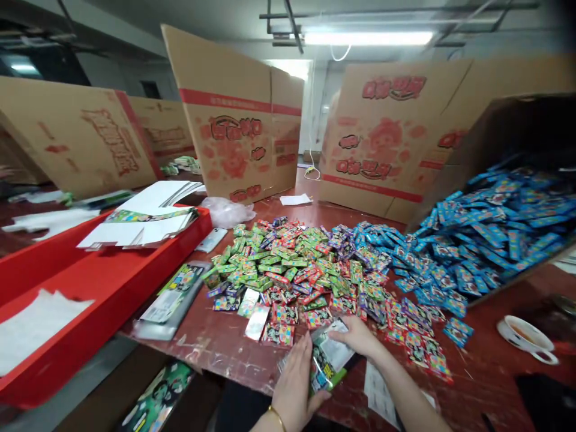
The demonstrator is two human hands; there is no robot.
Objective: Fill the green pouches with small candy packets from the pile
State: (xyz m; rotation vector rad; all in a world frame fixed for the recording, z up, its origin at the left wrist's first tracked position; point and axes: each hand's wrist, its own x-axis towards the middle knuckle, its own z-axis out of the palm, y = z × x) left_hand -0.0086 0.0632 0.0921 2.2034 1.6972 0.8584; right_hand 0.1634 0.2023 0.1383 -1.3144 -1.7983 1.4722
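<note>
A dark printed plastic packet (333,359) with green and white areas lies at the table's front edge, between both hands. My left hand (294,379), with a gold bangle at the wrist, holds the packet's left side, fingers straight along it and thumb at its lower edge. At the upper right corner, my right hand (361,337) grips the same packet; some of its fingertips are hidden. Just beyond the hands spreads a heap of small green sachets (274,258), mixed with red sachets (279,333) and purple ones. Two whitish sachets (257,323) lie left of the packet.
Blue sachets (490,228) spill from a tipped carton on the right. A cup (526,337) of brownish liquid stands near them. On the left are a red tray (112,300), stacked flat packets (177,294) and a phone (211,240). Printed cardboard boxes (243,132) stand behind.
</note>
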